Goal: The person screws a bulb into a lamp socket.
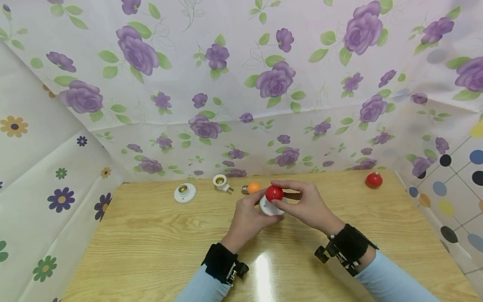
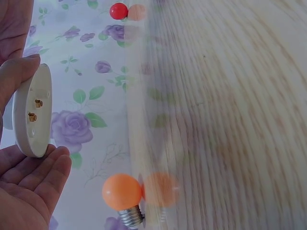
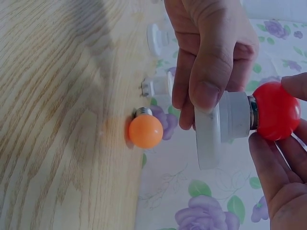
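My left hand (image 1: 248, 216) grips a white round lamp socket (image 3: 208, 139) by the rim of its base, lifted off the table. In the left wrist view the underside of the socket base (image 2: 41, 103) shows two brass screws. A red light bulb (image 3: 277, 110) stands in the socket's mouth, with part of its metal base visible at the opening. My right hand (image 1: 307, 205) pinches the red bulb between thumb and fingers. An orange light bulb (image 1: 254, 188) lies on the table just behind the hands.
On the wooden table (image 1: 158, 251), a second round socket (image 1: 185, 193) stands at the back left. Beside it lies a white plug-in socket (image 1: 222, 183) with two prongs. Another red bulb (image 1: 374, 180) lies at the back right. A flowered sheet (image 1: 226, 105) hangs behind the table.
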Demonstrator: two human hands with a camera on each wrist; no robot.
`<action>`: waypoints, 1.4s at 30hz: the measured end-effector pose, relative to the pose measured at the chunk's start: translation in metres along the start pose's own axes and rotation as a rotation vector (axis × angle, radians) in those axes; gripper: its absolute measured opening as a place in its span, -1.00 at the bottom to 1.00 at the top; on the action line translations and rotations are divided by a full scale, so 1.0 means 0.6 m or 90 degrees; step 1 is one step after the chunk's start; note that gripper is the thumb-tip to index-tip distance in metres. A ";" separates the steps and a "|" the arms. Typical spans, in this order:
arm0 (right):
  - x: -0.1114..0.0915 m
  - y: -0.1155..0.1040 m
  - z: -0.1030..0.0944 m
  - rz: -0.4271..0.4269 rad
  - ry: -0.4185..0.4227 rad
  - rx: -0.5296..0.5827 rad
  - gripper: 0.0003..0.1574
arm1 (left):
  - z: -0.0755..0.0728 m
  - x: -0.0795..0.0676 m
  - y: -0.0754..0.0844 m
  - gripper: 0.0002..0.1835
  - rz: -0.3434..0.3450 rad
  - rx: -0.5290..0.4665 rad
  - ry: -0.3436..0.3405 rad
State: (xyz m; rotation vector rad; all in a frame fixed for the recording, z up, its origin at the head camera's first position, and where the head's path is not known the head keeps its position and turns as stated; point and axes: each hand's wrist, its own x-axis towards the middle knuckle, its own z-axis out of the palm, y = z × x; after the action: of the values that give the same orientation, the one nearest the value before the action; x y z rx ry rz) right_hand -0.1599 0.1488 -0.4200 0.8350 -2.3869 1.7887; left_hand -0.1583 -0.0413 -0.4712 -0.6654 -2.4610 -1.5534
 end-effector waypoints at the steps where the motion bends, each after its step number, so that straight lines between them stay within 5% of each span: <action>1: 0.000 -0.001 0.000 0.002 0.003 0.003 -0.47 | 0.000 0.000 0.000 -0.29 0.003 0.002 0.001; 11: -0.001 -0.048 0.003 0.016 0.036 0.020 -0.51 | 0.001 0.001 0.001 -0.29 0.018 0.002 0.004; 30: 0.001 0.003 -0.005 -0.014 -0.030 -0.018 -0.46 | 0.000 0.002 0.003 -0.29 0.026 0.023 0.011; 42: -0.001 -0.044 0.002 0.005 -0.007 -0.007 -0.48 | -0.002 -0.001 0.005 -0.29 0.019 0.022 0.007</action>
State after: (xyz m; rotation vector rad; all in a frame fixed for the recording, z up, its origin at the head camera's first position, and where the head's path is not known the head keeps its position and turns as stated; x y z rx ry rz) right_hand -0.1475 0.1430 -0.3976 0.8366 -2.4082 1.7770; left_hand -0.1568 -0.0417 -0.4683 -0.6819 -2.4525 -1.4972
